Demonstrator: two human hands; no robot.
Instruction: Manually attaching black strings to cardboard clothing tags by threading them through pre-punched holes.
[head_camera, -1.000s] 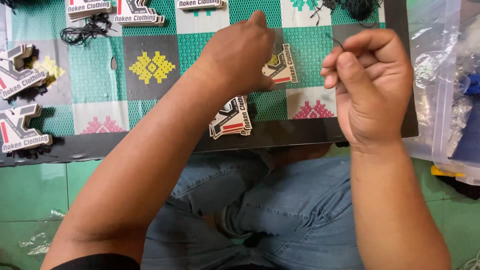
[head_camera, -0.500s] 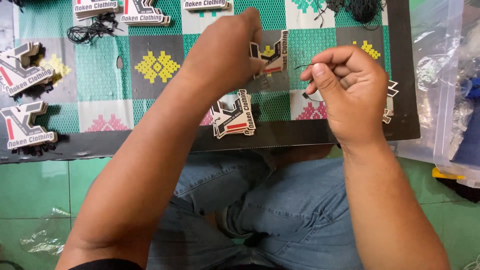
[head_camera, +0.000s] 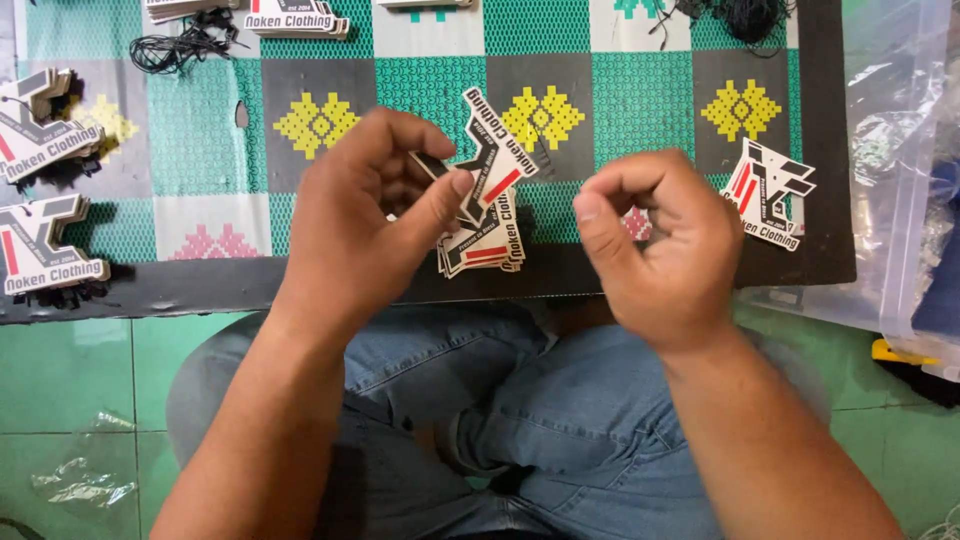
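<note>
The left hand (head_camera: 365, 220) held a shaped cardboard tag (head_camera: 490, 160), white, black and red, pinched between thumb and fingers and raised over the patterned mat (head_camera: 200, 150). That grip was closed on the tag, which stood tilted above a small pile of like tags (head_camera: 485, 245) lying near the mat's front edge. The right hand (head_camera: 660, 245) hovered just beside it, fingers curled in with thumb and forefinger pressed together; whether anything thin sat between them could not be told. The two hands were near each other but apart.

One more tag (head_camera: 768, 195) lay alone on the mat to the right. Stacks of tags (head_camera: 45, 235) sat at the left edge, with another stack (head_camera: 295, 17) at the top. A bundle of black strings (head_camera: 185, 45) lay at top left. Clear plastic bags (head_camera: 900, 160) were at the far right. The person sat cross-legged in blue jeans (head_camera: 560, 420) on a green tiled floor (head_camera: 80, 380).
</note>
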